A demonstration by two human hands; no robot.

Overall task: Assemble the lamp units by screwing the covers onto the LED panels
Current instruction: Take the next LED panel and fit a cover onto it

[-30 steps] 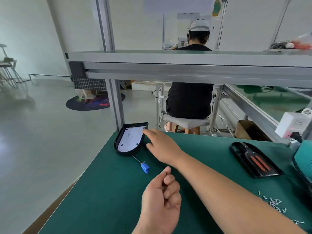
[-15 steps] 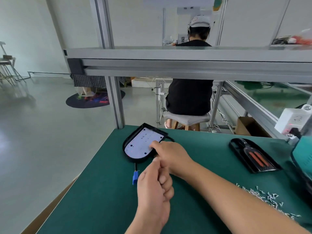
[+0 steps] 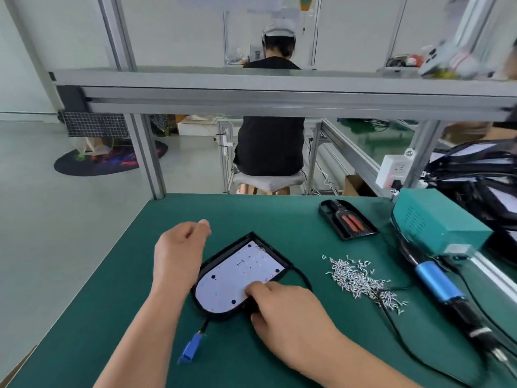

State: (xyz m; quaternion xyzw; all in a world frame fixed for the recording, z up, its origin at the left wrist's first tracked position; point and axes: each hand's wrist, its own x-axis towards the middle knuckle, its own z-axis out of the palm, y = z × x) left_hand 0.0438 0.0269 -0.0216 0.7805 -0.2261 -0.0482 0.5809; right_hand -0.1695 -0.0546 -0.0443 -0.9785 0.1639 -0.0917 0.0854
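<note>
**Table**: one, green top

**Lamp unit**: one, near centre of the table. A black housing lies flat with one white LED panel face up inside it. One cable leaves its near end and ends in one blue connector.

**Right hand**: fingers curled over the housing's near right rim, one tip on the panel, gripping the unit.

**Left hand**: just beside the housing's left rim, fingers curled into a loose fist. Nothing shows in them; contact with the housing cannot be told.

**Screws**: one loose heap right of the unit, too many to count.

**Black cover**: one, far right, with two orange strips inside.

**Electric screwdriver**: one, blue-bodied, lying at the right edge.

**Teal box**: one, just beyond the screwdriver.

**White socket block**: one, on the frame at far right.

**Person**: one, seated on one stool beyond the table, back turned
</note>
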